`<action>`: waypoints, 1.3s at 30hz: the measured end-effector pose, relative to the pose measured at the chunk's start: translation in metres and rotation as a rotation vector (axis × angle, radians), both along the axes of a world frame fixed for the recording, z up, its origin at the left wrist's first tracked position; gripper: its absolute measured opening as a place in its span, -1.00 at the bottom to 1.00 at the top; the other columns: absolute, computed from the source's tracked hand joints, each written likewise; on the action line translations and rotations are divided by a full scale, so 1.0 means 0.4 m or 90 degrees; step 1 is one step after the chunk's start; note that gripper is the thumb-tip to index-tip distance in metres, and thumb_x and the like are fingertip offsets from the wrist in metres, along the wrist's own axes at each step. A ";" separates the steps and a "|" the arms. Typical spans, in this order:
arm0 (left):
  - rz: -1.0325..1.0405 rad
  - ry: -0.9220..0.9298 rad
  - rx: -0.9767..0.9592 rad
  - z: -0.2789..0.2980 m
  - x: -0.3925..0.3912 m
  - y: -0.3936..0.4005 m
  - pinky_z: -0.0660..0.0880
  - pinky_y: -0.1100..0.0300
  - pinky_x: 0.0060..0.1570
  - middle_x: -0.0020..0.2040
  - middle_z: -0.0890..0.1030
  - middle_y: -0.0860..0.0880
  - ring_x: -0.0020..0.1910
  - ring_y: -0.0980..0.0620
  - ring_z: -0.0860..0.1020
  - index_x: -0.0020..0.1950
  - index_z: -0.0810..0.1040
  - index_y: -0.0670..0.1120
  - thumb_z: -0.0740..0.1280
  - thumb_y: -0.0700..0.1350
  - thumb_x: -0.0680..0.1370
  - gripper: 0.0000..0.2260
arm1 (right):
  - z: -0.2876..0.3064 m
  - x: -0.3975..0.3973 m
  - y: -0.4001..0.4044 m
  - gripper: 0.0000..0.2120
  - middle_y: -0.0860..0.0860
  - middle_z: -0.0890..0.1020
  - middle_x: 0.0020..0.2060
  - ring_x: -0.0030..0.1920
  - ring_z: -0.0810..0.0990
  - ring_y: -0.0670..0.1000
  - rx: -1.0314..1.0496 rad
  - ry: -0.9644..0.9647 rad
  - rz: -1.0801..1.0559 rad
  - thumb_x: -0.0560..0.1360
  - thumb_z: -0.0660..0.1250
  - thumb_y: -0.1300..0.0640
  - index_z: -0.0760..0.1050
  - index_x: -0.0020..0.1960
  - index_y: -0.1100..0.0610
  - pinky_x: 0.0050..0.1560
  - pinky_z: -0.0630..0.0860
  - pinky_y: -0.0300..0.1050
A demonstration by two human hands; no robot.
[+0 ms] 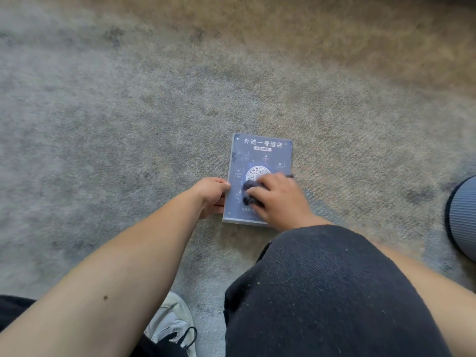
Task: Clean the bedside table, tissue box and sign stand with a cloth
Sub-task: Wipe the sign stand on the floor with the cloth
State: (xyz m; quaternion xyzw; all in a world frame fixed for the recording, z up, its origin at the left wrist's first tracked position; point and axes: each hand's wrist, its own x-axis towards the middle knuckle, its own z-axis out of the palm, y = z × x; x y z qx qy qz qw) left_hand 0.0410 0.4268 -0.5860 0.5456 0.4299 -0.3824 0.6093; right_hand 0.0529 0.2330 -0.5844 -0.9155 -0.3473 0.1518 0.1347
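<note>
The sign stand, a dark blue acrylic card with white characters and a round code, lies flat on the carpet. My left hand grips its left edge, thumb on top. My right hand presses a dark bunched cloth onto the lower half of the sign's face. The bedside table and tissue box are out of view.
Grey-brown stained carpet spreads all around. My knee in dark shorts is at the lower right and my pale shoe is below. A round grey ribbed object sits at the right edge.
</note>
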 end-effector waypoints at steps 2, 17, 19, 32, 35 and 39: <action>-0.006 -0.007 0.007 0.001 0.001 -0.002 0.55 0.18 -0.45 -0.31 0.58 -0.09 -0.47 0.03 0.58 -0.14 0.45 -0.08 0.14 -0.18 0.67 -0.79 | -0.022 -0.030 0.060 -0.83 0.08 0.59 -0.10 -0.15 0.51 0.17 -0.018 0.004 0.081 0.41 0.37 -0.03 0.59 -0.08 0.04 -0.26 0.40 0.00; -0.012 -0.019 0.037 -0.018 0.003 -0.007 0.62 -0.02 -0.16 -0.09 0.64 -0.18 -0.17 -0.09 0.64 0.01 0.46 -0.16 0.16 -0.18 0.66 -0.88 | -0.004 0.059 -0.191 -0.73 0.06 0.50 0.07 0.05 0.51 0.15 -0.279 0.113 -0.081 0.54 0.23 -0.11 0.42 0.14 0.03 -0.01 0.52 0.09; -0.010 -0.017 0.032 -0.015 0.005 -0.003 0.62 0.03 -0.23 -0.12 0.64 -0.17 -0.20 -0.07 0.64 0.02 0.46 -0.17 0.17 -0.18 0.66 -0.89 | 0.018 0.065 -0.159 -0.73 0.05 0.51 0.03 0.02 0.51 0.12 -0.224 0.115 -0.099 0.53 0.25 -0.13 0.42 0.12 0.02 -0.05 0.53 0.06; -0.036 -0.073 0.090 -0.042 -0.004 -0.015 0.51 0.24 -0.56 -0.32 0.54 -0.13 -0.48 0.02 0.52 -0.13 0.49 -0.15 0.26 -0.25 0.61 -0.88 | -0.029 -0.020 0.084 -0.89 0.07 0.54 -0.02 -0.22 0.48 0.17 -0.082 0.099 0.154 0.48 0.37 0.00 0.58 -0.02 -0.01 -0.37 0.46 -0.01; -0.027 -0.072 0.081 -0.042 -0.004 -0.020 0.60 0.14 -0.41 -0.25 0.59 -0.15 -0.35 -0.05 0.59 -0.14 0.47 -0.14 0.23 -0.24 0.63 -0.85 | -0.025 -0.020 -0.005 -0.82 0.06 0.52 -0.10 -0.19 0.50 0.17 -0.115 0.118 0.148 0.46 0.33 -0.08 0.57 -0.05 0.00 -0.33 0.46 0.00; -0.046 -0.069 0.090 -0.039 -0.001 -0.019 0.60 0.11 -0.32 -0.14 0.62 -0.19 -0.27 -0.04 0.61 -0.10 0.47 -0.16 0.23 -0.21 0.64 -0.87 | -0.003 0.012 -0.167 -0.64 0.02 0.51 0.08 -0.01 0.47 0.13 -0.200 0.164 0.142 0.51 0.17 -0.25 0.54 0.11 -0.06 -0.15 0.51 0.02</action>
